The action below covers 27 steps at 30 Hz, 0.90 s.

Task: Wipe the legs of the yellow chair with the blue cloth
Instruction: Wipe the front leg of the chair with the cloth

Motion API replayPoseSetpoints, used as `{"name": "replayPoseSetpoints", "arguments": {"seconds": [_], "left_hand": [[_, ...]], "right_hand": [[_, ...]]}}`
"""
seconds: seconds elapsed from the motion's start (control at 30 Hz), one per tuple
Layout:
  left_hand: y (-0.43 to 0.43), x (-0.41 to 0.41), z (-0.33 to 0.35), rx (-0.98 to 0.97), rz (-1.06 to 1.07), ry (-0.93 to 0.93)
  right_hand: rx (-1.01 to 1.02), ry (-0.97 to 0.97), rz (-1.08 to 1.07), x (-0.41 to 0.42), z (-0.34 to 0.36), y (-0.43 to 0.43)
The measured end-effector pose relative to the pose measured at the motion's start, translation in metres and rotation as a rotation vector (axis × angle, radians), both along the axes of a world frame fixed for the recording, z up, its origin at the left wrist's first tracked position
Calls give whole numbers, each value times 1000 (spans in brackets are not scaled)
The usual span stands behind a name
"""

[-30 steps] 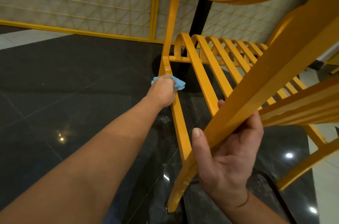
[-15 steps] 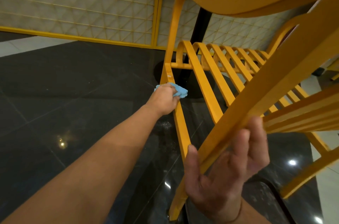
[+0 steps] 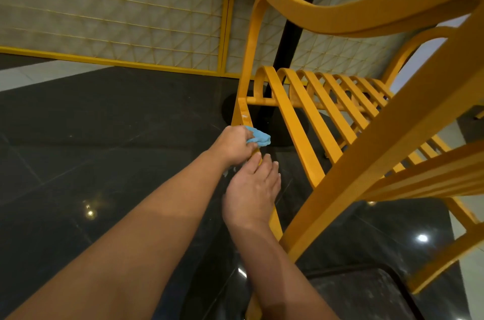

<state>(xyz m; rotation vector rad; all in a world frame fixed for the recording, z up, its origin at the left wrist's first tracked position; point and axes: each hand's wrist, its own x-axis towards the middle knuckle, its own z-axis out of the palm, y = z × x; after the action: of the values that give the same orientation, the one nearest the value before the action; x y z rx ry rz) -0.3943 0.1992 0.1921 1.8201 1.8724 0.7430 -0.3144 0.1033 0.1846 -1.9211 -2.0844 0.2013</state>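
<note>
The yellow chair [image 3: 372, 152] is tipped over, its slatted seat and legs slanting across the right half of the head view. My left hand [image 3: 233, 145] grips the bunched blue cloth [image 3: 258, 137] and holds it against a chair leg [image 3: 243, 115] just below the seat rail. My right hand [image 3: 251, 194] lies on the same leg right below the left one, fingers stretched along it and pointing at the cloth. The part of the leg under my right hand is hidden.
A glossy black floor [image 3: 104, 149] with light reflections spreads below and to the left. A black pole [image 3: 296, 21] on a round base stands behind the chair. Patterned wall panels [image 3: 117, 10] with yellow frames close off the back. A dark rounded edge [image 3: 392, 291] sits at lower right.
My right hand has let go of the near chair leg and moved up to the leg my left hand wipes. The left hand and cloth slid slightly down that leg.
</note>
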Motion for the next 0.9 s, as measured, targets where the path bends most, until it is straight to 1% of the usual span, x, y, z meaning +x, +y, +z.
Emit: {"name": "replayPoseSetpoints", "arguments": {"seconds": [0.2, 0.3, 0.47, 0.63, 0.77, 0.9], "left_hand": [[0, -1, -2, 30, -2, 16], [1, -2, -5, 49, 3, 9], [4, 0, -13, 120, 3, 26], [2, -4, -15, 146, -19, 40], [4, 1, -17, 194, 46, 54], [13, 13, -17, 186, 121, 103]], "right_hand": [[-134, -70, -86, -8, -10, 24], [-131, -111, -97, -8, -12, 31], [-190, -139, -121, -8, -11, 37], [-232, -155, -108, -6, -11, 37], [-239, -170, -111, -5, -11, 37], [-221, -161, -101, -4, -16, 37]]}}
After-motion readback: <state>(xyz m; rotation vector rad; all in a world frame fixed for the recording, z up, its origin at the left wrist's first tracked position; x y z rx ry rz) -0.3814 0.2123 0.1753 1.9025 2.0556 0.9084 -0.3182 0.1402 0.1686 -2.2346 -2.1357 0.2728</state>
